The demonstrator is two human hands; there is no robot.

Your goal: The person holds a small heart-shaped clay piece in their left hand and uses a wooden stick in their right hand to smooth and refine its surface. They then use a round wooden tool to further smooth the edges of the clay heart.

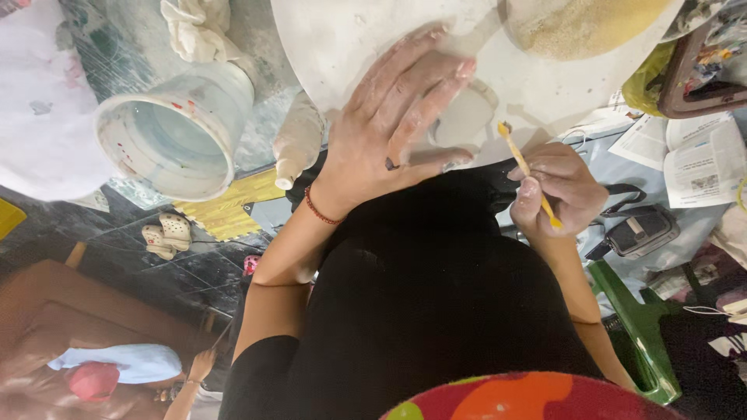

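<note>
Head view showed the right hand [556, 190] closed around a thin yellow modelling tool [527, 171], its tip touching the white round board [350, 39]. Left hand [393, 128] lay flat with fingers spread, beside a pale clay piece [465, 117]. Farther stood a white bucket [175, 132].

1. Two hands were there: the left hand [397, 117] and the right hand [556, 190].
2. One yellow modelling stick [527, 173] lay between the right fingers [529, 194].
3. One flat clay piece [467, 117] sat just beyond the left fingers [436, 85].
4. One white bucket [175, 132] stood well left of them.
5. Two pale shoes [165, 236] lay on the floor.
</note>
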